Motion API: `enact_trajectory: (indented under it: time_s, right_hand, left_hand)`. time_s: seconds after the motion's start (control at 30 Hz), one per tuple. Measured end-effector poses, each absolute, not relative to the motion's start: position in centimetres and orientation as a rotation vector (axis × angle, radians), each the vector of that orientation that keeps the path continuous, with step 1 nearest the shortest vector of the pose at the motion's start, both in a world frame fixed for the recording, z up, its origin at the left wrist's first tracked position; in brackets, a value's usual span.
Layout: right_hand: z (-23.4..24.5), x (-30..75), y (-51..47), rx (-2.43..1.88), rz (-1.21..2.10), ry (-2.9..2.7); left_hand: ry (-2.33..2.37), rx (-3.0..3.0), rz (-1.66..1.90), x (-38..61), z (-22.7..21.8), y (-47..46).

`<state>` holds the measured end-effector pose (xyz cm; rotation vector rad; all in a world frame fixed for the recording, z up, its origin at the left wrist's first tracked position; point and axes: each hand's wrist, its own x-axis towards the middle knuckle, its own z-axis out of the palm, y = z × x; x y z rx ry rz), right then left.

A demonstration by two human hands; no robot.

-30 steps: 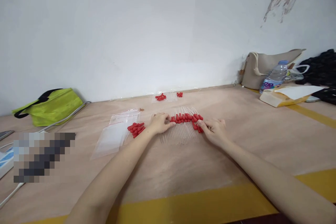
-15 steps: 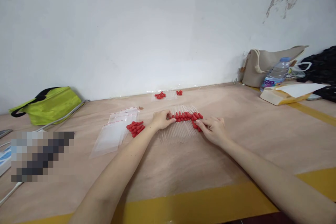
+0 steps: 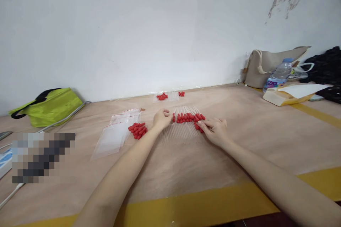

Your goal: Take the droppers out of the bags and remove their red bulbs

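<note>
A row of red rubber bulbs (image 3: 186, 117) lies across a bed of thin clear tubes (image 3: 178, 133), which fan out on both sides of the row. My left hand (image 3: 162, 118) is at the row's left end, its fingers loosely curled and apart, close beside a single red bulb (image 3: 173, 117) set off from the others. At the right end, the closed fingertips of my right hand (image 3: 216, 131) grip a few red bulbs (image 3: 197, 126) just below the row. Left of my left forearm is a loose pile of red bulbs (image 3: 137, 130).
Flat clear zip bags (image 3: 113, 138) overlap at the left. More red bulbs (image 3: 162, 96) lie on clear plastic by the wall. A lime-green bag (image 3: 53, 108) and cables are far left; a water bottle (image 3: 278, 74), beige bag (image 3: 262, 69) and paper packet (image 3: 279, 97) stand right.
My left hand has drawn slightly left, its fingers loosening from the row's left end. One bulb there now shows apart from the rest. My right hand has stayed at the lower bulbs.
</note>
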<state>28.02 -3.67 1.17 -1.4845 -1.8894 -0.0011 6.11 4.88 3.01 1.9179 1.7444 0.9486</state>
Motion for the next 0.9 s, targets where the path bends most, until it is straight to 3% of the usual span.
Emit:
enact_trajectory:
  time_s: [0.27, 0.37, 0.53, 0.9]
  right_hand:
    - [0.5, 28.0, -3.5, -1.345, -0.027, -1.808]
    - [0.3, 27.2, -3.5, -1.178, -0.154, -1.764]
    - [1.1, 25.3, -4.4, -1.059, -0.405, -1.983]
    - [0.3, 23.3, -5.8, -0.878, -0.432, -2.220]
  left_hand:
    - [1.555, 1.751, 1.170, 4.7, 3.7, 2.4]
    - [1.410, 1.920, 1.207, 3.1, 3.6, -0.9]
    - [0.951, 2.683, 1.178, 0.5, 2.2, -4.4]
    - [0.899, 2.814, 1.195, 0.9, 1.1, -4.7]
